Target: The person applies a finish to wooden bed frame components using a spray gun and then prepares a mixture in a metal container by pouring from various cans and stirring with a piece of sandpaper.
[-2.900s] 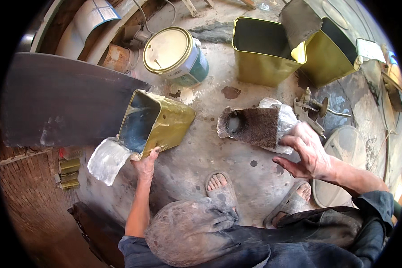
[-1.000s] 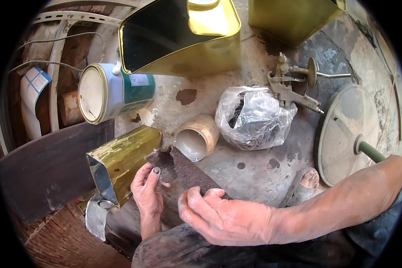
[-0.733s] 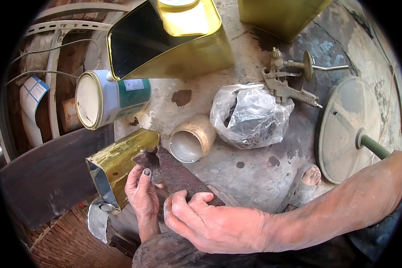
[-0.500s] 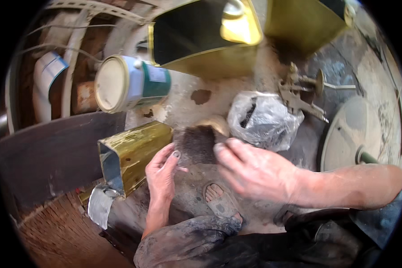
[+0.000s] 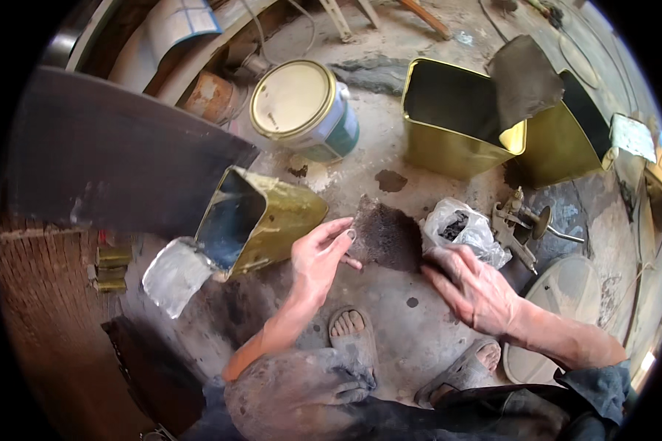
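Observation:
A dark brown, rough-textured sheet (image 5: 390, 237) is stretched between my two hands above the floor; I cannot tell its material. My left hand (image 5: 315, 257) pinches it at the left edge, thumb against the fingers. At the lower right edge my right hand (image 5: 478, 290) has its fingers closed over the sheet, back of the hand up. Just beyond the right hand sits a clear plastic bag (image 5: 485, 241) with black bits (image 5: 454, 224) inside. A yellowish metal tin (image 5: 290, 217) lies on its side beyond my left hand, its open end facing left with a bent metal flap (image 5: 175, 275).
A lidded bucket (image 5: 338, 125) stands at the far middle. Two gold-coloured open tins (image 5: 452, 151) stand far right, a dark flat piece (image 5: 526, 84) over their rims. At right lie a metal tool (image 5: 515, 228) and a round disc (image 5: 566, 305). A dark board (image 5: 125, 165) stands at left.
The view has shifted, so more of the floor and both feet show. My right hand has moved right, away from my left, and the sheet between them shows wider.

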The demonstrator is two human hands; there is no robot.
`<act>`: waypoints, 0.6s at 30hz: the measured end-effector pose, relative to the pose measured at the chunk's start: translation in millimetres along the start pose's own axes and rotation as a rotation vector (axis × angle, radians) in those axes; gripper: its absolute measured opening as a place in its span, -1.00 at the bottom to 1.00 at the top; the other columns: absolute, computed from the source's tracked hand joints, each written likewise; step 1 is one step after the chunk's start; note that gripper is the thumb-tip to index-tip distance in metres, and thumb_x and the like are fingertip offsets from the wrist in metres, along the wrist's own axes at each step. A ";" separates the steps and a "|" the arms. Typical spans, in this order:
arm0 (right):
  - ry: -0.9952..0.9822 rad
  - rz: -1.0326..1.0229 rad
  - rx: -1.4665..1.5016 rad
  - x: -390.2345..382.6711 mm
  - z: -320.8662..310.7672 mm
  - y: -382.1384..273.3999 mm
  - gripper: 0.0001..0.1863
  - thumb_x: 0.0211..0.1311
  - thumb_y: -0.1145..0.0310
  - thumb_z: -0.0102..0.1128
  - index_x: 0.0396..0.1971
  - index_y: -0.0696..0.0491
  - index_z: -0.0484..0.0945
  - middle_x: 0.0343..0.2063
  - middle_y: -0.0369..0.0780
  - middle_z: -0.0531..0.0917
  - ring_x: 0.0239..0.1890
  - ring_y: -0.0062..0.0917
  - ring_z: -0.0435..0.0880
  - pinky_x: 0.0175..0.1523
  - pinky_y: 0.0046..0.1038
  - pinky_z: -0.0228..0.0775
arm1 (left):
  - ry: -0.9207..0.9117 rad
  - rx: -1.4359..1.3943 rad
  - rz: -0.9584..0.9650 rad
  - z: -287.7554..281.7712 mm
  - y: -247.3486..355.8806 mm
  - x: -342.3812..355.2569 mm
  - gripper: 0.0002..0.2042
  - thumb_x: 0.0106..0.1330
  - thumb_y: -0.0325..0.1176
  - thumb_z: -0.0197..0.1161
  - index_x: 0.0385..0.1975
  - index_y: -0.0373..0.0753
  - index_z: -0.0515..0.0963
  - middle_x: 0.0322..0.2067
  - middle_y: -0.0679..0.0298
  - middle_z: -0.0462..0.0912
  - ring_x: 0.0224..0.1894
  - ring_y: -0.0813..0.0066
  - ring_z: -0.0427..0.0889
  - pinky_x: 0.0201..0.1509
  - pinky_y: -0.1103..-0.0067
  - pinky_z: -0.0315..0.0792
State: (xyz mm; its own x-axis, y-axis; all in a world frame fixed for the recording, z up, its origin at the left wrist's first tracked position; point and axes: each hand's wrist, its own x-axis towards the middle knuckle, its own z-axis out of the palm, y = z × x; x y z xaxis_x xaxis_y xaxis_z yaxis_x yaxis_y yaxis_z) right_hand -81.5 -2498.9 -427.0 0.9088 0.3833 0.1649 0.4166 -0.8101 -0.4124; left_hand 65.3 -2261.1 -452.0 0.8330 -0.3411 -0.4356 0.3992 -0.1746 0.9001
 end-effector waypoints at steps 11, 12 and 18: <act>0.010 0.022 0.027 -0.3 1.2 4.0 -0.51 -0.02 0.47 0.16 0.00 0.26 0.49 0.08 -0.05 0.44 0.10 -0.19 0.46 0.08 -0.32 0.51 | -0.076 -0.072 -0.018 -2.8 -10.1 5.6 -0.71 0.31 -0.53 0.26 0.01 -0.43 0.56 -0.06 0.16 0.62 -0.16 0.52 0.60 -0.36 0.57 0.66; 0.031 0.028 0.001 1.3 -3.1 6.9 -0.52 -0.02 0.50 0.18 0.00 0.24 0.50 0.06 -0.05 0.45 0.08 -0.17 0.47 0.09 -0.29 0.50 | -0.083 -0.088 -0.011 -1.6 -5.8 9.0 -0.71 0.32 -0.52 0.26 0.01 -0.43 0.56 -0.07 0.16 0.62 -0.17 0.52 0.60 -0.36 0.57 0.66; 0.133 0.083 0.024 26.9 -31.8 3.5 -0.61 0.00 0.67 0.19 -0.09 0.21 0.51 -0.04 -0.04 0.52 -0.05 -0.16 0.55 0.05 -0.25 0.46 | -0.119 -0.167 0.005 -11.0 24.6 17.2 -0.72 0.34 -0.49 0.24 0.00 -0.45 0.56 -0.13 0.18 0.64 -0.22 0.54 0.61 -0.33 0.57 0.64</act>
State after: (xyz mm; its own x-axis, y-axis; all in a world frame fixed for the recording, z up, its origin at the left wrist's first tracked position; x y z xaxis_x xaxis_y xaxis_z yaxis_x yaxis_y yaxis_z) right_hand -54.8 -2505.5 -395.5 0.9361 0.2519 0.2454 0.3403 -0.8252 -0.4509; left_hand 93.7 -2261.1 -437.2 0.7880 -0.4501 -0.4201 0.4611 -0.0207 0.8871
